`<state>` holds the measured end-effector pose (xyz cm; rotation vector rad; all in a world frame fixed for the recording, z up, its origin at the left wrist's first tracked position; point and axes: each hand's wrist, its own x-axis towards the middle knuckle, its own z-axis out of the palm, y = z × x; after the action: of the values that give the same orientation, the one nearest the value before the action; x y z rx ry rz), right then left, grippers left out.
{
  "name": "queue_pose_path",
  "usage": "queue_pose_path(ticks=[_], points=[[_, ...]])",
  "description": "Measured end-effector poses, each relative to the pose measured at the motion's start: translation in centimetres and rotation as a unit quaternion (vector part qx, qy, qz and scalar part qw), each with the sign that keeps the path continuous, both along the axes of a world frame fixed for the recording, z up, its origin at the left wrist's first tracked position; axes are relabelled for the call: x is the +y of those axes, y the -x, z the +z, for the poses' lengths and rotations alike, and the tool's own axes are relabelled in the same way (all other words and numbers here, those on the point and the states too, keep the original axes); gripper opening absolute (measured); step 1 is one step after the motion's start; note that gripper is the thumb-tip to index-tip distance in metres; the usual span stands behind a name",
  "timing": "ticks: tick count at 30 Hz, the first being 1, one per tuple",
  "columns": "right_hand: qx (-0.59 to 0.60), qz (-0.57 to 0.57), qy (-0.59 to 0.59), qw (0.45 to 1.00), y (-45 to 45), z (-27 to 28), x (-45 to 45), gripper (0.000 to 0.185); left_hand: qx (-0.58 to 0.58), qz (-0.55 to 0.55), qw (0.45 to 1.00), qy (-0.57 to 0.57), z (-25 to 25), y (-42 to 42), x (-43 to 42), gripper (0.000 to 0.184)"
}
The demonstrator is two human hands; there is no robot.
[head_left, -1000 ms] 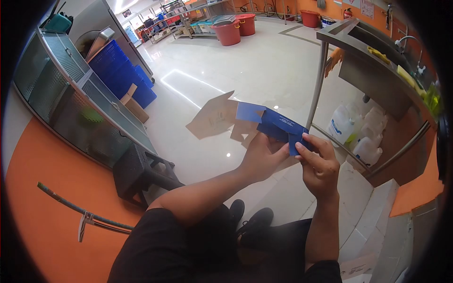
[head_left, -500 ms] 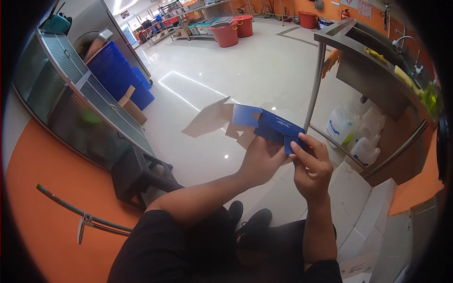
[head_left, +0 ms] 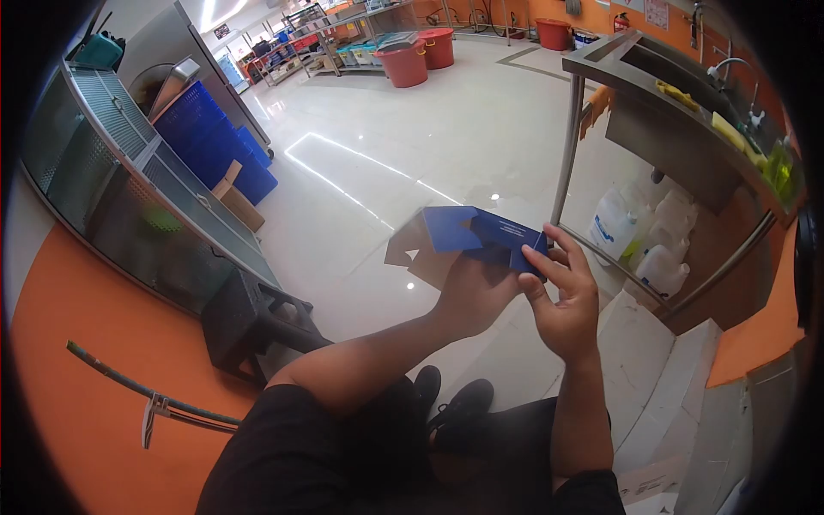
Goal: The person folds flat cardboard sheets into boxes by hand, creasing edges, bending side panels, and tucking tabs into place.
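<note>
A blue cardboard box (head_left: 451,228), partly folded with loose flaps and a plain inner side, is held in the air in front of me. Beneath it my left hand (head_left: 477,294) grips the box, and its fingertips are hidden behind the card. My right hand (head_left: 562,287) holds the right end, with the thumb and fingers on the edge near a small flap. Small white print shows on the upper blue panel.
At the right stands a metal sink table (head_left: 631,107) with plastic jugs (head_left: 614,221) beneath. A dark stool (head_left: 245,322) and a glass cabinet (head_left: 163,206) are at the left. Blue crates (head_left: 206,137) and red tubs (head_left: 402,66) stand farther back.
The box has tilted, and its plain left part has swung down and inward. The right thumb has come off the small flap and now sits lower, near the box's edge.
</note>
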<state>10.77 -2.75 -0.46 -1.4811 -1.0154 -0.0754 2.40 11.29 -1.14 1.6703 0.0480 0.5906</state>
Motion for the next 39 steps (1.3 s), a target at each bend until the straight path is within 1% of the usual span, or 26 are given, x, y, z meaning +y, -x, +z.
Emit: queue_pose_path(ticks=[2, 4, 5, 6, 9, 12, 14, 15, 16, 17, 18, 20, 21, 22, 24, 25, 26, 27, 28, 29, 30, 32, 33, 34, 37, 39], points=[[0.086, 0.109, -0.026, 0.99, -1.2, -0.5, -0.6, 0.039, 0.03, -0.003, 1.0, 0.004, 0.3, 0.1, 0.5, 0.03], [0.117, 0.149, 0.018, 0.982, -2.4, -0.7, -1.6, 0.044, 0.077, -0.032, 0.996, 0.021, 0.9, 0.3, 1.0, 0.034], [0.131, 0.169, 0.04, 0.976, -3.1, -0.8, -2.2, 0.047, 0.069, -0.047, 0.995, 0.054, 1.1, 0.4, 0.7, 0.036], [0.08, 0.161, 0.034, 0.983, -3.8, -1.3, -2.2, 0.052, 0.06, -0.062, 0.992, 0.088, 1.3, 0.5, 0.3, 0.038], [0.054, 0.161, -0.008, 0.985, -4.1, -1.8, -2.1, 0.052, 0.037, -0.102, 0.986, 0.13, 0.5, 0.5, -0.1, 0.043], [0.064, 0.106, -0.058, 0.991, -3.7, -2.3, -1.6, 0.046, 0.031, -0.15, 0.984, 0.095, 0.3, 0.5, 0.2, 0.049], [0.146, 0.073, -0.076, 0.984, -3.6, -2.1, -1.6, 0.041, 0.039, -0.196, 0.976, 0.082, 0.9, 0.5, 0.3, 0.06], [0.185, 0.057, -0.084, 0.977, -3.5, -1.9, -1.6, 0.039, 0.06, -0.218, 0.974, -0.025, 1.3, 0.8, 0.4, 0.065], [0.158, 0.0, -0.09, 0.983, -3.8, -1.8, -1.6, 0.037, 0.08, -0.236, 0.959, -0.132, 2.0, 1.3, 0.4, 0.07], [0.182, -0.027, -0.098, 0.978, -4.5, -2.1, -1.7, 0.037, 0.1, -0.251, 0.933, -0.237, 2.4, 1.7, 0.6, 0.076], [0.206, -0.054, -0.105, 0.971, -5.5, -2.8, -1.9, 0.038, 0.084, -0.282, 0.905, -0.308, 1.8, 2.0, 0.8, 0.089], [0.272, -0.109, -0.11, 0.95, -6.3, -3.1, -2.3, 0.042, 0.099, -0.302, 0.841, -0.438, 2.2, 2.4, 0.5, 0.092], [0.317, -0.078, -0.108, 0.939, -7.0, -3.5, -2.9, 0.042, 0.106, -0.31, 0.802, -0.499, 2.2, 2.5, 0.3, 0.093], [0.361, -0.046, -0.106, 0.925, -8.2, -4.3, -3.7, 0.042, 0.062, -0.296, 0.825, -0.477, 1.4, 2.5, 0.3, 0.068], [0.416, -0.004, -0.101, 0.904, -9.0, -4.6, -4.5, 0.044, 0.153, -0.295, 0.851, -0.406, 1.3, 2.0, 0.4, 0.045], [0.415, -0.02, -0.076, 0.906, -8.9, -4.2, -4.6, 0.047, 0.196, -0.293, 0.86, -0.369, 1.5, 1.8, 0.4, 0.034], [0.414, -0.037, -0.05, 0.908, -8.6, -3.9, -4.7, 0.049, 0.191, -0.264, 0.876, -0.355, 1.8, 1.9, 0.3, 0.015], [0.412, -0.053, -0.025, 0.909, -8.4, -3.6, -4.6, 0.052, 0.19, -0.244, 0.884, -0.35, 2.1, 1.9, 0.2, 0.015], [0.291, -0.098, 0.0, 0.952, -8.3, -3.7, -4.3, 0.054, 0.189, -0.223, 0.892, -0.344, 2.3, 1.8, 0.2, 0.016], [0.165, -0.141, 0.026, 0.976, -8.1, -4.2, -3.7, 0.057, 0.189, -0.203, 0.9, -0.338, 2.4, 1.8, 0.1, 0.016], [0.037, -0.181, 0.051, 0.981, -7.8, -4.5, -3.4, 0.059, 0.162, -0.181, 0.911, -0.333, 1.7, 1.6, 0.4, 0.019], [0.12, 0.028, 0.04, 0.992, -6.1, -2.3, -3.8, 0.06, 0.188, -0.141, 0.919, -0.317, 1.2, 1.3, 0.7, 0.023], [0.159, 0.133, 0.035, 0.978, -5.5, -1.6, -4.1, 0.061, 0.201, -0.12, 0.922, -0.308, 1.2, 1.3, 0.8, 0.026], [0.157, 0.185, 0.023, 0.97, -5.2, -1.3, -4.1, 0.059, 0.282, -0.117, 0.917, -0.257, 2.6, 1.4, 0.5, 0.031], [0.088, 0.043, 0.066, 0.993, -3.5, 0.1, -3.6, 0.05, 0.314, -0.09, 0.937, -0.126, 2.6, 1.5, 0.4, 0.034], [0.195, 0.072, 0.023, 0.978, -3.9, -0.5, -3.3, 0.041, 0.305, -0.111, 0.946, -0.013, 0.6, 1.0, 1.2, 0.034]])
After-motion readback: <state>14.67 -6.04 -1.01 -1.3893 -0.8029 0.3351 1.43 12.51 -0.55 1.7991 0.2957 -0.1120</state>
